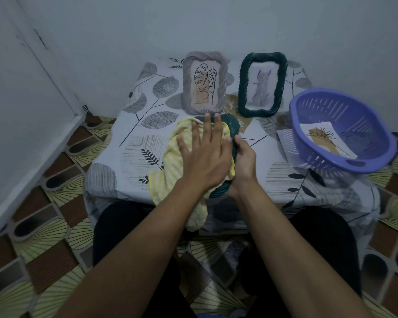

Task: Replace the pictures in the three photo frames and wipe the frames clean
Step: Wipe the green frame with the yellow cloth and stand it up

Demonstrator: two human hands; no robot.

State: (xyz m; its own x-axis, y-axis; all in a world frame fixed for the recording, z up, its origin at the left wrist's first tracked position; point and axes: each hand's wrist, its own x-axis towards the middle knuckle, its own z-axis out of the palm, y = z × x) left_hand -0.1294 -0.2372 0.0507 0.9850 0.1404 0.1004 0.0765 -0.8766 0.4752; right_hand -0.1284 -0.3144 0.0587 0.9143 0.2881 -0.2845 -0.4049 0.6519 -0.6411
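Atop tablecloth (133,134), left hand (205,154) presses cloth (168,171) onto green frame (233,127).

- Your left hand (205,157) lies flat and palm down. Its fingers are straight and spread toward 12 o'clock, pressing on the yellow striped cloth (170,161).
- Your right hand (244,162) sits just at its 3 o'clock side, with fingers curled round the edge of the dark green photo frame (232,126).
- Your bare left forearm (147,237) reaches in from 7 o'clock and your bare right forearm (285,237) from 5 o'clock, so the wrists nearly meet.
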